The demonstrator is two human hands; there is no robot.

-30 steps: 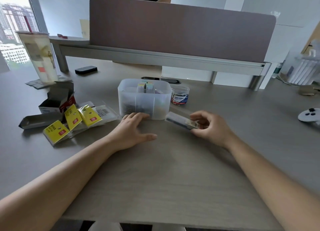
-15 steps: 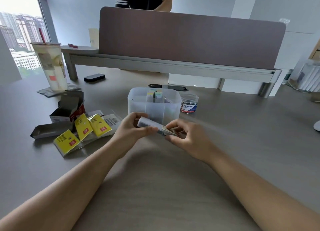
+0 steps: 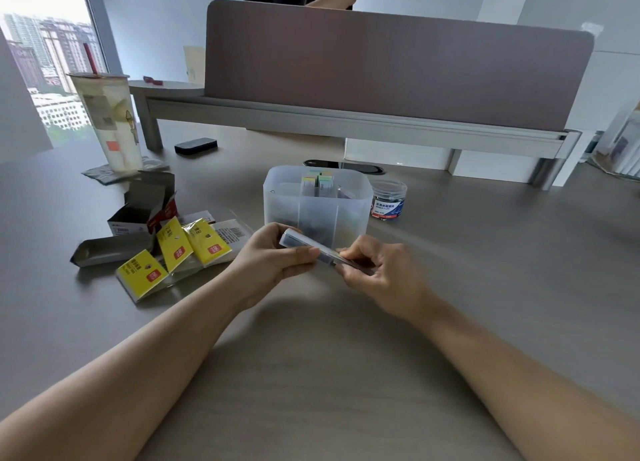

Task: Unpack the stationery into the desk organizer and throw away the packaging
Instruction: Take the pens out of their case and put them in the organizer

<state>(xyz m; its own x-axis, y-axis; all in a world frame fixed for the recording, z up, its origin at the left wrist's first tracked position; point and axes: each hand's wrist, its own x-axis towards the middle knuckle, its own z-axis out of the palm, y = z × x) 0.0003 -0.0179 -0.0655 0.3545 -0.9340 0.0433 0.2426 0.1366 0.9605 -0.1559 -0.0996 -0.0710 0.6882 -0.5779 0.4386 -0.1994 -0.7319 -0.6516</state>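
Together we pinch the slim clear box (image 3: 304, 245) between left hand (image 3: 273, 261) and right hand (image 3: 379, 279), organizer (image 3: 317, 202) at twelve o'clock.

- Slim clear packet (image 3: 308, 246): held tilted between both hands, just before the organizer.
- Translucent desk organizer (image 3: 317, 208): upright on counter, pastel pads (image 3: 318, 183) standing in a rear compartment.
- Yellow packets (image 3: 173, 253): lying left, overlapping.

One camera on the person's head looks forward and down, close over the worktop (image 3: 485, 287).
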